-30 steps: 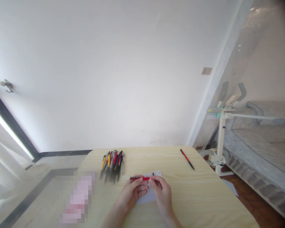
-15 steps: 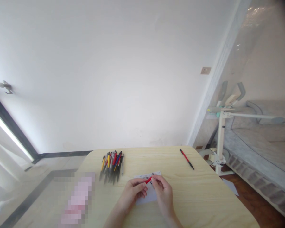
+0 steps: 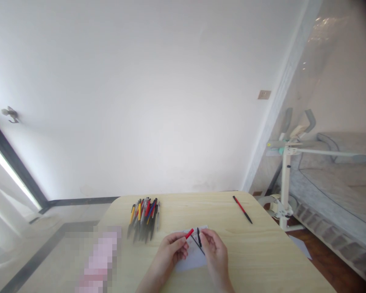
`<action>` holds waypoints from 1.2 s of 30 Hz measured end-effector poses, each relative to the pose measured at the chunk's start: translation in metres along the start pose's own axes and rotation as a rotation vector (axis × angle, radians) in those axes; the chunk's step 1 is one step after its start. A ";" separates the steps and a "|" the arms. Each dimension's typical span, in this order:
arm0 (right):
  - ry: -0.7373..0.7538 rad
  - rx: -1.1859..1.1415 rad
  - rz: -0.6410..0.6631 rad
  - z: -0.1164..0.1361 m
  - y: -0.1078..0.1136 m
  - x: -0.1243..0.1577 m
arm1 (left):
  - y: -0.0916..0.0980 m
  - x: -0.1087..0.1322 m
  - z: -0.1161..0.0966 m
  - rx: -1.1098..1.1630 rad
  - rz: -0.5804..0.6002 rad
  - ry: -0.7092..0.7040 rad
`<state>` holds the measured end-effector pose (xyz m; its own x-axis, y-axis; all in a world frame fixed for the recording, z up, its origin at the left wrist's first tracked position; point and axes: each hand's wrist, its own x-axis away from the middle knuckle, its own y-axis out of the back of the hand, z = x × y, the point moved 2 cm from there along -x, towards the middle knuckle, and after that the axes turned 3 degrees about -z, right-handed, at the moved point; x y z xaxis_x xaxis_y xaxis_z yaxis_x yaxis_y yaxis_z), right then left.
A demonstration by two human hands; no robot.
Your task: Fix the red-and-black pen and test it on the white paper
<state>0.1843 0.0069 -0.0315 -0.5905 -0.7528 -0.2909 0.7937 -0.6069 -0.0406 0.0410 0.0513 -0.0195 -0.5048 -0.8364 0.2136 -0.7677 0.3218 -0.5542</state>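
My left hand is closed around the red barrel of a pen, whose end sticks up past my fingers. My right hand pinches a small black pen part, and a thin dark refill slants between the two hands. Both hands hover over a white sheet of paper on the light wooden table.
A pile of several pens in yellow, red, blue and black lies to the left of my hands. A single red and black pen lies at the far right of the table. A white stand and a grey bed stand to the right.
The red pen, held level between both hands a second ago, has come apart. My left hand keeps the red barrel and my right hand has drawn the black part away.
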 end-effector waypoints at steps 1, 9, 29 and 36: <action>-0.001 0.017 -0.016 -0.001 0.003 -0.002 | 0.001 0.000 -0.001 0.022 -0.010 0.003; 0.110 0.358 0.179 0.009 0.026 -0.013 | 0.004 0.001 -0.001 0.126 -0.046 0.003; 0.340 1.206 0.481 0.034 0.013 -0.008 | 0.004 0.003 -0.002 0.200 -0.018 0.035; 0.330 1.389 0.630 0.041 0.002 -0.019 | 0.004 0.003 -0.002 0.218 -0.015 0.034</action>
<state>0.1913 0.0094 0.0130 -0.0220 -0.9929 -0.1170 0.0293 -0.1177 0.9926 0.0356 0.0505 -0.0194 -0.5099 -0.8236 0.2486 -0.6737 0.2026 -0.7106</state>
